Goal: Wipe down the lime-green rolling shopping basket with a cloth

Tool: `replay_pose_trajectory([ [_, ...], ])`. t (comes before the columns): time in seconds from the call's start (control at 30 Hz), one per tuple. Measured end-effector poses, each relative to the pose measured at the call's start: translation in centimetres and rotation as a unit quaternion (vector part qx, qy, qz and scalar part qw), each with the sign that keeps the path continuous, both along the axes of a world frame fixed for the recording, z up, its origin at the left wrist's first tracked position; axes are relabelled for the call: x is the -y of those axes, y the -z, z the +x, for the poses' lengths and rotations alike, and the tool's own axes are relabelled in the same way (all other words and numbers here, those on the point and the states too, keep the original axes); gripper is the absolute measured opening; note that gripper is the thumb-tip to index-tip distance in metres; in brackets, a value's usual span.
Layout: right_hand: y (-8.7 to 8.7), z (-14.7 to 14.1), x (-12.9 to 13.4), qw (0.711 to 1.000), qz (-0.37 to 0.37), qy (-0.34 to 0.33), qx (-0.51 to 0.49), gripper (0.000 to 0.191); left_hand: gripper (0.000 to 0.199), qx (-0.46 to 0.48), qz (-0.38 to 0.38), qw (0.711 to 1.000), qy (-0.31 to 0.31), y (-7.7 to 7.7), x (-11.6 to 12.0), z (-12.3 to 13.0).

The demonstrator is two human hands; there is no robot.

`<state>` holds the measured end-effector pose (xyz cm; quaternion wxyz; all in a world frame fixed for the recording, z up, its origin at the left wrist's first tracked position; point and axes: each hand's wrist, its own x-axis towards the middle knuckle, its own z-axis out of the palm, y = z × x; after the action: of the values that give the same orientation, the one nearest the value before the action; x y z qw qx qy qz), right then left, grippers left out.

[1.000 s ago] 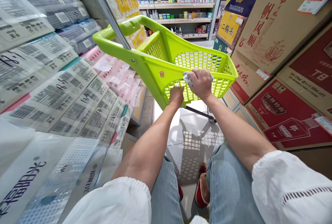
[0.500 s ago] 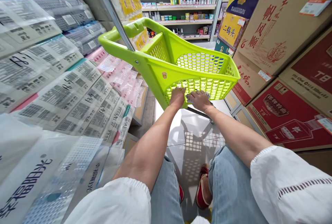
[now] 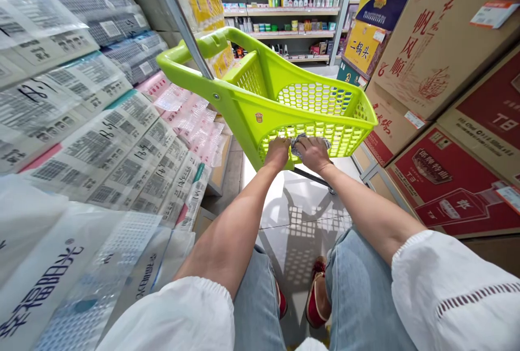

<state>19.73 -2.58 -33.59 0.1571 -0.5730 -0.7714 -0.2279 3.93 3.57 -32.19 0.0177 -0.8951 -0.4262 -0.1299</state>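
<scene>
Floor lies open between the near side of the green cart and the red shoes, crossed by the lattice shadow. Aisle width is limited by wrapped packs on the left side and stacked cartons on the right. Cart stands angled across the aisle: its handle reaches toward the packs, its basket nose comes near the cartons, and a metal pole rises beside the handle. Stocked shelves stand beyond it.

Left hand: fingers curled in tightly at the lattice side of the basket; whether they hook through the openings cannot be told. Right hand: partly closed, palm down, grasping a crumpled patterned cloth against the same lattice, just beside the left hand. Cloth shows under and around the right fingers; cart side lies directly beyond both hands.
</scene>
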Motion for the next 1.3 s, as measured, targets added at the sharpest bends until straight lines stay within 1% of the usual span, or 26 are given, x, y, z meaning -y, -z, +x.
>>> replay_pose_trajectory([
  [0.07, 1.5, 0.1, 0.6, 0.998, -0.049, -0.019, 0.026, 0.030, 0.048, 0.002, 0.004, 1.000, 0.006, 0.3, -0.1, -0.3],
  [0.1, 2.0, 0.2, 0.8, 0.997, -0.064, -0.027, 0.036, 0.030, 0.049, 0.005, 0.006, 1.000, 0.007, 0.4, -0.1, -0.5],
  [0.13, 2.1, 0.2, 1.0, 0.996, -0.073, -0.032, 0.040, 0.030, 0.049, 0.009, 0.006, 1.000, 0.008, 0.5, 0.0, -0.8],
  [0.2, 1.9, 0.2, 0.9, 0.997, -0.068, -0.031, 0.036, 0.029, 0.045, 0.025, 0.005, 1.000, 0.018, 0.7, 0.3, -1.5],
  [0.3, 0.3, -0.1, 0.3, 0.999, -0.027, -0.022, 0.012, 0.029, 0.041, 0.061, 0.009, 0.998, 0.018, 0.8, 0.9, -2.8],
  [0.4, -2.5, -0.7, -0.5, 0.999, 0.032, -0.011, -0.025, 0.030, 0.042, 0.074, 0.019, 0.997, -0.019, 0.7, 1.2, -3.5],
  [0.47, -4.5, -1.3, -1.0, 0.996, 0.073, 0.002, -0.056, 0.032, 0.043, 0.048, 0.019, 0.998, -0.032, 0.8, 1.1, -3.4],
  [0.53, -6.3, -2.0, -1.4, 0.992, 0.101, 0.013, -0.079, 0.033, 0.045, 0.010, 0.014, 0.999, -0.029, 1.0, 0.9, -3.0],
  [0.6, -7.1, -2.5, -1.8, 0.989, 0.115, 0.018, -0.088, 0.033, 0.049, -0.020, 0.010, 0.999, -0.028, 1.2, 0.6, -2.4],
  [0.63, -7.1, -2.7, -2.0, 0.989, 0.116, 0.019, -0.087, 0.033, 0.051, -0.028, 0.010, 0.999, -0.032, 1.2, 0.6, -2.1],
  [0.67, -6.7, -2.7, -2.2, 0.990, 0.113, 0.020, -0.084, 0.033, 0.052, -0.031, 0.010, 0.999, -0.036, 1.2, 0.5, -1.9],
  [0.73, -5.3, -2.7, -2.4, 0.993, 0.095, 0.023, -0.073, 0.033, 0.048, -0.027, 0.011, 0.999, -0.037, 1.0, 0.3, -1.6],
  [0.83, -2.0, -2.2, -1.9, 0.998, 0.044, 0.023, -0.044, 0.032, 0.037, -0.020, 0.014, 0.999, -0.022, 0.7, 0.2, -1.6],
  [0.93, 1.1, -1.5, -0.6, 0.999, -0.030, -0.006, 0.007, 0.031, 0.037, -0.017, 0.017, 1.000, -0.012, 0.6, 0.0, -1.8],
  [1.0, 2.3, -1.1, 0.0, 0.996, -0.075, -0.029, 0.036, 0.031, 0.042, -0.013, 0.025, 1.000, -0.006, 0.8, -0.1, -1.9],
  [1.03, 2.5, -1.0, 0.2, 0.995, -0.087, -0.035, 0.043, 0.031, 0.043, -0.010, 0.030, 0.999, -0.003, 1.0, -0.2, -2.0],
  [1.07, 2.3, -0.9, 0.1, 0.995, -0.088, -0.036, 0.043, 0.031, 0.043, -0.006, 0.037, 0.999, 0.000, 1.1, -0.3, -2.0],
  [1.13, 0.9, -1.0, -0.4, 0.997, -0.060, -0.028, 0.027, 0.029, 0.041, 0.003, 0.046, 0.999, 0.004, 1.4, -0.5, -2.0],
  [1.23, -3.0, -1.4, -1.6, 0.999, 0.040, -0.011, -0.020, 0.028, 0.037, 0.014, 0.047, 0.999, 0.002, 1.7, -0.8, -1.9],
  [1.3, -5.5, -1.6, -2.3, 0.992, 0.111, 0.009, -0.058, 0.030, 0.040, 0.017, 0.045, 0.999, 0.004, 1.8, -0.9, -1.9],
])
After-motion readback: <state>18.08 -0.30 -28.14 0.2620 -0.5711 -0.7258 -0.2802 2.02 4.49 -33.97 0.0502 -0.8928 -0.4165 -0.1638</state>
